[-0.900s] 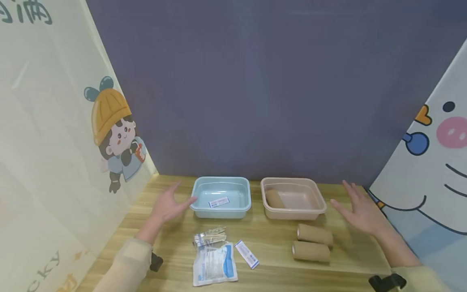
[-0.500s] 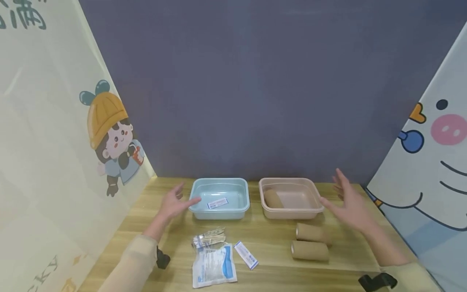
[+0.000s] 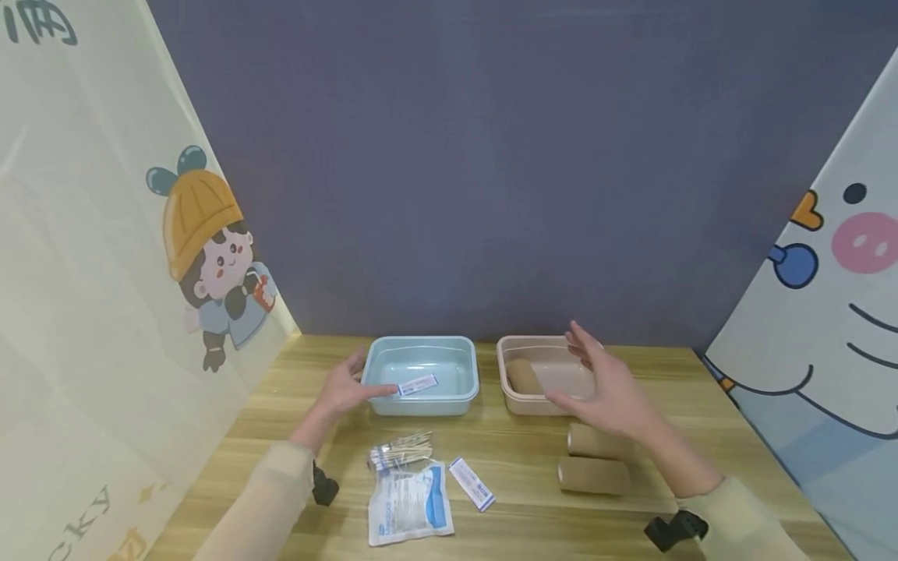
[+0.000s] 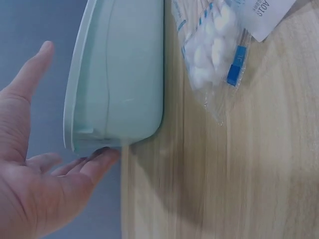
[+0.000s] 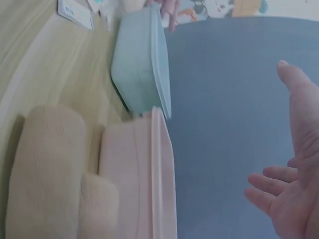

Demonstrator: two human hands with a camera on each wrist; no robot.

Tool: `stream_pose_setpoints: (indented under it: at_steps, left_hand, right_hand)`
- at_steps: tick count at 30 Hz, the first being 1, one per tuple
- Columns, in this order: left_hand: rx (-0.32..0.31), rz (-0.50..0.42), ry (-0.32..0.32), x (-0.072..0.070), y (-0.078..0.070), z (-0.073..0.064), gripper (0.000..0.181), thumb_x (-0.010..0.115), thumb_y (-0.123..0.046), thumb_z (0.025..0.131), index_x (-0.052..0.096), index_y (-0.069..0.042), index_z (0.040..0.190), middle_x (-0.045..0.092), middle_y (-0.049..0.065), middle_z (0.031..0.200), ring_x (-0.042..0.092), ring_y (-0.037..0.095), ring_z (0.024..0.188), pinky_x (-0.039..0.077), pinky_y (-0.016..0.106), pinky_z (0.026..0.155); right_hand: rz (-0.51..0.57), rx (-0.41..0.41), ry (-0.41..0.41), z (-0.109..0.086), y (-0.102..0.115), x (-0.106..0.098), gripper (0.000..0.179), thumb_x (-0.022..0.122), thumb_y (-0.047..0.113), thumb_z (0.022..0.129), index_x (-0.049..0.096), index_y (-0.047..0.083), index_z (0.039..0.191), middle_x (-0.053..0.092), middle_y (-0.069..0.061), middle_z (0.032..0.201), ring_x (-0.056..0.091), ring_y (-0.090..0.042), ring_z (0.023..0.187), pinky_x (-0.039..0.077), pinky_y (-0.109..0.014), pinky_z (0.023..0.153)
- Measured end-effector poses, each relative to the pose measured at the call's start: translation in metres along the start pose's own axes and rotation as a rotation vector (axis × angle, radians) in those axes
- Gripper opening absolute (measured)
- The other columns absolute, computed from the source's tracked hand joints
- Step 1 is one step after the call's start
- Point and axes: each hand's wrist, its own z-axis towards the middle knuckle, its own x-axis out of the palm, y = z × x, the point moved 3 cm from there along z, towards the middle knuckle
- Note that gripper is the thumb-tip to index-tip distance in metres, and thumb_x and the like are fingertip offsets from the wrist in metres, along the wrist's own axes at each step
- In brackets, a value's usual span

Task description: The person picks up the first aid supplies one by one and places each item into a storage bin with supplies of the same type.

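My left hand (image 3: pixel 344 387) is at the left end of a light blue plastic tub (image 3: pixel 449 407). In the left wrist view its fingers (image 4: pixel 102 164) are right at the tub's end wall, with the thumb spread away from it. Inside that tub lies a small white packet (image 3: pixel 418 385) with blue print. My right hand (image 3: pixel 612 396), fingers spread and holding nothing, is over the right side of a pink tub (image 3: pixel 528 405) and hides part of it. A brown bandage roll (image 3: pixel 523 377) lies in the pink tub's left end.
Two more brown bandage rolls (image 3: pixel 593 475) lie in front of the pink tub. Before the blue tub are a bundle of cotton swabs (image 3: pixel 401 452), a clear bag of cotton balls (image 3: pixel 410 506) and another white packet (image 3: pixel 471 485). A dark grey wall (image 3: pixel 449 195) stands behind.
My right hand has moved left, from beside the pink tub to over its right side. My left hand has moved right, up to the blue tub's left end. The tubs' contents look unchanged.
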Motion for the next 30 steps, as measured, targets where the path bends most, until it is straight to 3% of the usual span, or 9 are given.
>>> stream_pose_setpoints:
  at_steps: [10, 21, 30]
  left_hand:
    - [0.019, -0.014, -0.021, 0.005, 0.001, 0.003, 0.123, 0.100, -0.032, 0.072, 0.028, -0.002, 0.167, 0.038, 0.026, 0.169, 0.042, 0.048, 0.152, 0.041, 0.059, 0.123]
    - [0.023, -0.055, -0.025, 0.006, 0.004, 0.000, 0.116, 0.099, -0.026, 0.072, 0.033, -0.003, 0.165, 0.046, 0.030, 0.162, 0.050, 0.049, 0.146, 0.050, 0.057, 0.116]
    - [0.023, -0.062, -0.024, 0.005, 0.004, 0.000, 0.118, 0.101, -0.026, 0.071, 0.033, -0.003, 0.165, 0.047, 0.031, 0.161, 0.053, 0.049, 0.143, 0.051, 0.056, 0.115]
  right_hand:
    - [0.004, -0.150, -0.039, 0.008, 0.019, 0.025, 0.108, 0.094, 0.035, 0.080, 0.035, -0.001, 0.163, 0.056, -0.022, 0.156, 0.064, -0.037, 0.134, 0.058, -0.051, 0.108]
    - [0.011, -0.126, 0.027, 0.006, 0.035, 0.037, 0.104, 0.092, 0.038, 0.082, 0.038, 0.001, 0.162, 0.058, -0.019, 0.155, 0.064, -0.036, 0.136, 0.056, -0.049, 0.111]
    - [-0.041, -0.228, 0.040, 0.006, 0.045, 0.048, 0.092, 0.092, 0.042, 0.080, 0.053, 0.003, 0.154, 0.060, -0.013, 0.155, 0.064, -0.032, 0.136, 0.058, -0.049, 0.109]
